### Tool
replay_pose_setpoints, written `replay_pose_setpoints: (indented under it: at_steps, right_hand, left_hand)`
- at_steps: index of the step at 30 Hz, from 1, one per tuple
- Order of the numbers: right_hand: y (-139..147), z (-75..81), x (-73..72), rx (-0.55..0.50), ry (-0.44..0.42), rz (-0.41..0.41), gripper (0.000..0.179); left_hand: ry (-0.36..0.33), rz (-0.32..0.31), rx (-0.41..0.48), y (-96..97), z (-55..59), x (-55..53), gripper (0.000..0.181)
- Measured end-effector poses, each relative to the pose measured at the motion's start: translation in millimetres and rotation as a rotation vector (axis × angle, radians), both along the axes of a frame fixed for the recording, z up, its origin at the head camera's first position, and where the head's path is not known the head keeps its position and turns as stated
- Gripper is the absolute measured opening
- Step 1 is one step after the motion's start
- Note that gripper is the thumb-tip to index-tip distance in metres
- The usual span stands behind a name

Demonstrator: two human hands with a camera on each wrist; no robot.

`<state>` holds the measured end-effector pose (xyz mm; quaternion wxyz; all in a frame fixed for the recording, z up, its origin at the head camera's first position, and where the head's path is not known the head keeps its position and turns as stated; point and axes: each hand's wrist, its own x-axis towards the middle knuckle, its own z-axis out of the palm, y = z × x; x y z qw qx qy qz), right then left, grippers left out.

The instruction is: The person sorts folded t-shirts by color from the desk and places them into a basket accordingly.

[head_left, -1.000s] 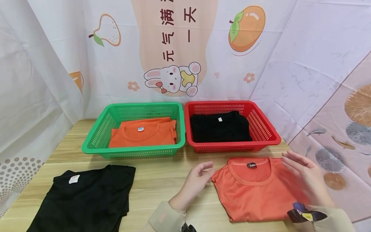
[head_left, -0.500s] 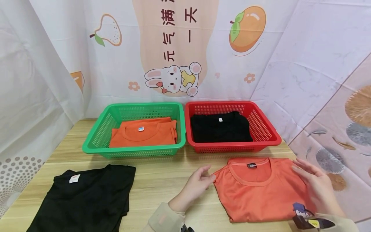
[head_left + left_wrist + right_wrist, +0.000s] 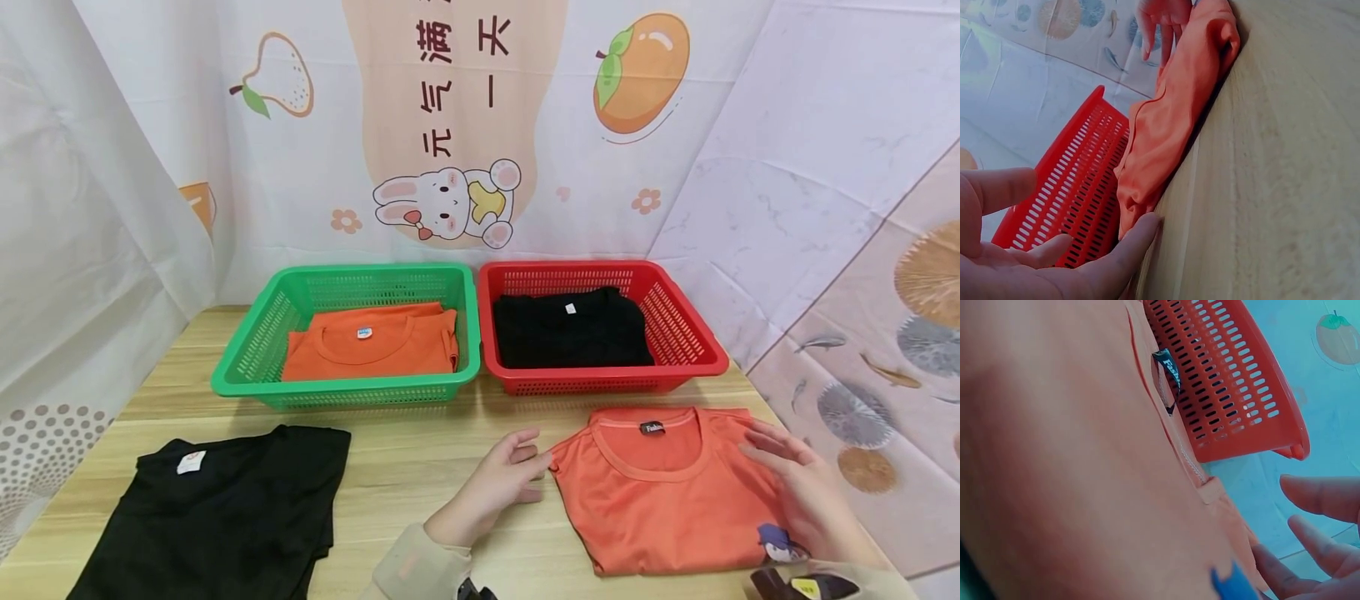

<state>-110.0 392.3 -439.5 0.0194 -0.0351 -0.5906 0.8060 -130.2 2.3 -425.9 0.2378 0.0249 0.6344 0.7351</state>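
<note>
A folded coral T-shirt point(image 3: 667, 508) lies on the table at the right, its neckline and dark label facing the baskets. My left hand point(image 3: 498, 479) is beside its left sleeve, fingers loosely extended. In the left wrist view, one fingertip of the left hand point(image 3: 1104, 269) is right at the shirt's edge, low by the tabletop. At the opposite side, my right hand point(image 3: 798, 483) has its fingers stretched along the shirt's right edge. The right wrist view shows thumb and fingers of the right hand point(image 3: 1322, 550) apart, one fingertip against the cloth. A small printed figure shows at the shirt's lower right.
A green basket point(image 3: 247, 387) with folded orange shirts point(image 3: 375, 358) stands at the back. Beside it a red basket point(image 3: 697, 362) holds folded black clothing point(image 3: 570, 337). A folded black T-shirt point(image 3: 217, 508) lies on the wooden table point(image 3: 420, 450) at the left. Printed cloth hangs behind.
My right hand has moved outward from over the shirt's right shoulder to its right edge, then slightly back in. My left fingers have lowered beside the left sleeve. The shirt has barely shifted.
</note>
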Motion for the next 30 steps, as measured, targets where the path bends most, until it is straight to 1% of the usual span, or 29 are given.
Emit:
replay_pose_setpoints:
  at_steps: [2, 4, 9, 11, 17, 21, 25, 28, 30]
  right_hand:
    - [-2.6, -1.1, 0.1, 0.007, 0.031, 0.005, 0.045]
    - [-6.1, -2.2, 0.1, 0.027, 0.039, 0.006, 0.046]
    - [-17.0, -2.1, 0.0, 0.144, -0.005, -0.011, 0.044]
    - [-21.4, -1.2, 0.1, 0.164, -0.014, -0.010, 0.045]
    - [-35.7, 4.0, 2.2, 0.161, -0.066, 0.021, 0.042]
    - [-46.3, 7.6, 1.8, 0.137, -0.075, 0.052, 0.041]
    - [-52.0, 9.8, 2.4, 0.109, -0.083, 0.106, 0.041]
    - [-51.9, 10.3, 4.2, 0.088, -0.060, 0.188, 0.042]
    - [-50.4, 10.1, 5.3, 0.064, -0.031, 0.251, 0.044]
  left_hand:
    - [-0.015, -0.007, 0.016, 0.5, 0.9, 0.8, 0.059]
    - [-0.023, -0.006, 0.023, 0.7, 1.0, 0.9, 0.060]
    - [-0.019, 0.014, 0.032, 0.2, -0.7, -0.8, 0.061]
    - [-0.023, 0.014, 0.042, -0.1, -1.1, -1.6, 0.062]
    - [-0.050, 0.005, 0.060, -0.6, -0.9, -3.2, 0.063]
    - [-0.050, 0.013, 0.049, -0.9, -1.3, -4.1, 0.067]
    - [-0.053, 0.041, 0.043, -2.5, -3.6, -5.5, 0.073]
    - [-0.051, 0.065, 0.046, -5.3, -5.3, -7.6, 0.076]
    - [-0.041, 0.085, 0.045, -8.0, -6.4, -9.4, 0.078]
